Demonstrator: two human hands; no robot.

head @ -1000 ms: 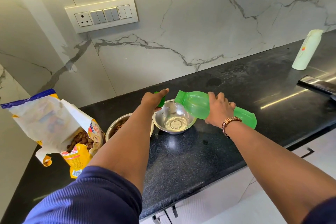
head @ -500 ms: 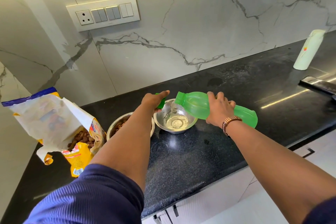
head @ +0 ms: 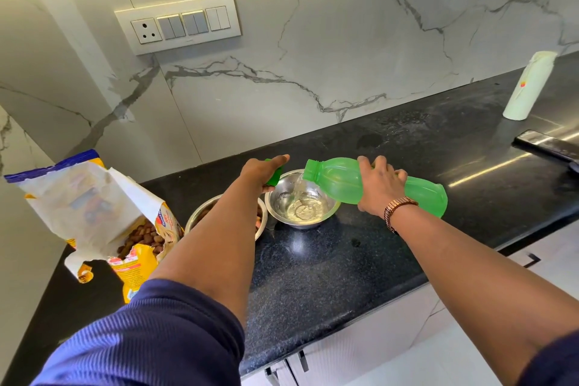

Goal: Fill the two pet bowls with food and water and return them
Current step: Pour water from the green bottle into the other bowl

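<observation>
— Bowls first: where are they sitting?

— Both steel bowls are sitting side by side on the black counter [head: 313, 276], close to the marble wall. The water bowl [head: 300, 204] is lying on the right and is holding a shallow pool of clear water. The food bowl [head: 200, 216] is just to its left, almost touching it, and my left forearm is covering most of it; I am seeing a little brown kibble along its edges.

— What are your hands doing?

— My right hand [head: 380, 186] is gripping the green bottle [head: 341, 180] around its middle, fingers curled over the top of it. I am holding the bottle tipped nearly flat, its open mouth hanging over the water bowl, and a thin stream is running from the mouth down into the bowl. My left hand [head: 261, 171] is hovering at the far left rim of the water bowl and is pinching the green cap [head: 275, 175], with the forefinger stretched out straight.

— Anything else on the counter?

— An opened kibble bag [head: 94, 213] is standing at the left end, its torn top flaring wide and brown pieces showing inside. A pale bottle [head: 529, 86] is standing upright far off to the right by the wall, and a dark flat object [head: 546, 146] is lying near it at the edge of view; I cannot tell what it is.
</observation>
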